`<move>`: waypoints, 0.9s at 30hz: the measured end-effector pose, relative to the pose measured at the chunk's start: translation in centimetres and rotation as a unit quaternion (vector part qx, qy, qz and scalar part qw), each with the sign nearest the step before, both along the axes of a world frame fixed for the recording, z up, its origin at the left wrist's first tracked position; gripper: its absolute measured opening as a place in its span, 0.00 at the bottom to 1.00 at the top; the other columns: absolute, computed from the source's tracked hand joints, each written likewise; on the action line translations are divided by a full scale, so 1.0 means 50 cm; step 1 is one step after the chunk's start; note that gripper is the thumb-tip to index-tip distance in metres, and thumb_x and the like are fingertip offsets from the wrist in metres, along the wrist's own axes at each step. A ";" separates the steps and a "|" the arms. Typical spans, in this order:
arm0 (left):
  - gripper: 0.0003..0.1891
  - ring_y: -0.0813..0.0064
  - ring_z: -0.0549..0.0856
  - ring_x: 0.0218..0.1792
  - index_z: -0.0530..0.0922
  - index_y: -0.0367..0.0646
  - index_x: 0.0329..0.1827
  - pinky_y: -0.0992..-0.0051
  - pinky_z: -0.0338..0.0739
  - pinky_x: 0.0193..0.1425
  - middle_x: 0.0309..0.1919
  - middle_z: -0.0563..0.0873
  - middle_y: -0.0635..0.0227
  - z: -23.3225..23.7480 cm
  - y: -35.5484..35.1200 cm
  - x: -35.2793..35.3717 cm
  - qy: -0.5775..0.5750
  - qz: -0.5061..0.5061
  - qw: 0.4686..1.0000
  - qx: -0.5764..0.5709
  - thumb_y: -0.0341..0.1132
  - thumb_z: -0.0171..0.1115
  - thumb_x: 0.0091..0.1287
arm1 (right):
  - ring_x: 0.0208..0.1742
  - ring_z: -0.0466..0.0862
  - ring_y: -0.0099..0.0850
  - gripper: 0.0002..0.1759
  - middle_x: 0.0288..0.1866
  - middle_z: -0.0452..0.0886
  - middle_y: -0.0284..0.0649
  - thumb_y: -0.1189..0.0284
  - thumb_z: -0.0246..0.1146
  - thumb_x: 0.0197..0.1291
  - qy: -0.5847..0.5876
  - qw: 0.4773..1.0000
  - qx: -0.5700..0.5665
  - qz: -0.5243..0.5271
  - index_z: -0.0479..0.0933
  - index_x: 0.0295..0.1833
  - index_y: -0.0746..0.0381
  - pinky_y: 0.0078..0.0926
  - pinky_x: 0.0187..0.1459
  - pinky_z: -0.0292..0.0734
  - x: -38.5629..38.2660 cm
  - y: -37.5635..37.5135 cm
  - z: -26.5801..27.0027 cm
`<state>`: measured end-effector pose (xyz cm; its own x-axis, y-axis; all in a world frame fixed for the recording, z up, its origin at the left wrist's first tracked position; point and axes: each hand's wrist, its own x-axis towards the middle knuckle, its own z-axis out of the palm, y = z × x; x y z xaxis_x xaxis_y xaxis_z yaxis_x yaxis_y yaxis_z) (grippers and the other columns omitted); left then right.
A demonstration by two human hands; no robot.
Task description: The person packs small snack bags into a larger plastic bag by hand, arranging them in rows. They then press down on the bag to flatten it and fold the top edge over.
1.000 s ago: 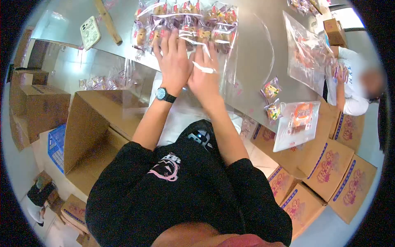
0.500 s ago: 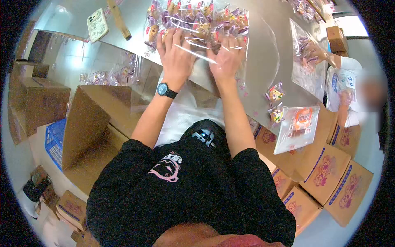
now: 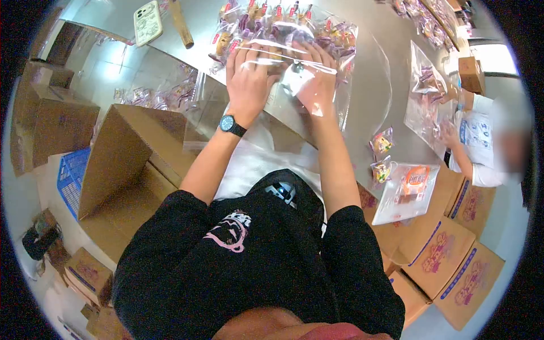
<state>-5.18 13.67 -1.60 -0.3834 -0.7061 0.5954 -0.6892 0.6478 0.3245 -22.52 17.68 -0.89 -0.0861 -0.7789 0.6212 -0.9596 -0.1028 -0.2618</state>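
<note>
A large clear plastic bag point(image 3: 345, 76) lies on the metal table, filled with rows of small wrapped pastries point(image 3: 266, 25). My left hand point(image 3: 249, 79), with a watch on its wrist, rests against the front row of packets, fingers stretched out. Beside it, my right hand point(image 3: 317, 85) reaches forward with fingers extended on the same row. Shiny film with strong glare covers part of the right hand and the fingertips. The bag's loose mouth hangs over the table edge towards my body.
Two loose wrapped pastries point(image 3: 382, 156) and a stack of printed bags point(image 3: 405, 195) lie at the right. Across from them a co-worker's hands point(image 3: 447, 133) handle another bag. A phone point(image 3: 148, 24) and a wooden stick point(image 3: 181, 25) lie upper left. An open carton point(image 3: 127, 170) stands left; closed cartons point(image 3: 439, 249) stand right.
My right hand has shifted forward along the packets, and glare from the film now covers it. My view has shifted slightly. The co-worker's second hand has come to their bag.
</note>
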 end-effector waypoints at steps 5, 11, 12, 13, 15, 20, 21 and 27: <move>0.25 0.61 0.77 0.69 0.86 0.51 0.63 0.55 0.63 0.78 0.64 0.85 0.69 -0.004 -0.005 -0.008 0.002 0.027 0.999 -0.045 0.39 0.75 0.60 | 0.69 0.81 0.44 0.34 0.68 0.83 0.42 0.58 0.80 0.53 0.039 0.998 -0.026 -0.031 0.83 0.67 0.48 0.47 0.68 0.73 -0.006 0.005 -0.025; 0.21 0.62 0.84 0.62 0.86 0.49 0.60 0.59 0.75 0.67 0.64 0.87 0.65 0.002 -0.037 -0.029 -0.031 0.003 0.997 -0.077 0.33 0.72 0.62 | 0.66 0.84 0.41 0.33 0.64 0.86 0.44 0.57 0.81 0.53 0.046 0.998 -0.005 -0.031 0.83 0.63 0.58 0.48 0.70 0.71 -0.008 0.009 -0.013; 0.21 0.62 0.84 0.62 0.86 0.48 0.59 0.58 0.74 0.67 0.65 0.86 0.64 0.010 -0.038 -0.022 -0.012 -0.002 0.997 -0.073 0.33 0.72 0.62 | 0.68 0.83 0.41 0.34 0.65 0.86 0.44 0.56 0.81 0.54 0.055 0.998 0.011 -0.036 0.83 0.64 0.58 0.48 0.72 0.70 -0.009 0.011 -0.013; 0.20 0.62 0.84 0.62 0.86 0.46 0.59 0.58 0.74 0.67 0.66 0.86 0.63 0.017 -0.036 -0.012 0.006 -0.008 0.998 -0.068 0.33 0.72 0.62 | 0.70 0.81 0.41 0.34 0.66 0.85 0.44 0.55 0.80 0.54 0.064 0.997 0.027 -0.042 0.82 0.64 0.58 0.48 0.73 0.69 -0.009 0.013 -0.015; 0.19 0.57 0.82 0.62 0.86 0.44 0.58 0.56 0.73 0.69 0.62 0.86 0.59 0.042 -0.012 0.010 0.050 0.000 0.994 -0.098 0.31 0.72 0.64 | 0.73 0.78 0.41 0.35 0.70 0.82 0.44 0.53 0.78 0.56 0.079 0.995 0.043 -0.053 0.81 0.67 0.58 0.50 0.75 0.66 -0.010 0.018 -0.006; 0.26 0.52 0.81 0.61 0.80 0.41 0.65 0.55 0.72 0.70 0.52 0.85 0.58 -0.022 0.032 0.036 0.168 0.052 0.984 -0.015 0.30 0.75 0.62 | 0.79 0.71 0.44 0.37 0.77 0.75 0.44 0.50 0.72 0.62 0.023 0.998 0.057 -0.026 0.78 0.73 0.57 0.54 0.77 0.62 0.043 0.015 0.024; 0.28 0.52 0.81 0.61 0.79 0.41 0.67 0.55 0.72 0.70 0.54 0.84 0.56 -0.026 0.033 0.027 0.207 0.049 0.977 0.012 0.30 0.76 0.61 | 0.78 0.72 0.48 0.35 0.76 0.77 0.43 0.53 0.72 0.62 0.068 0.996 0.060 -0.018 0.79 0.72 0.55 0.52 0.76 0.63 0.048 0.009 0.020; 0.34 0.53 0.80 0.71 0.73 0.39 0.73 0.63 0.83 0.66 0.74 0.78 0.52 -0.058 0.020 0.019 0.212 -0.017 0.974 0.074 0.27 0.75 0.62 | 0.71 0.80 0.45 0.27 0.66 0.86 0.39 0.63 0.77 0.55 0.046 0.997 -0.018 -0.059 0.87 0.63 0.50 0.45 0.71 0.71 0.049 -0.025 -0.004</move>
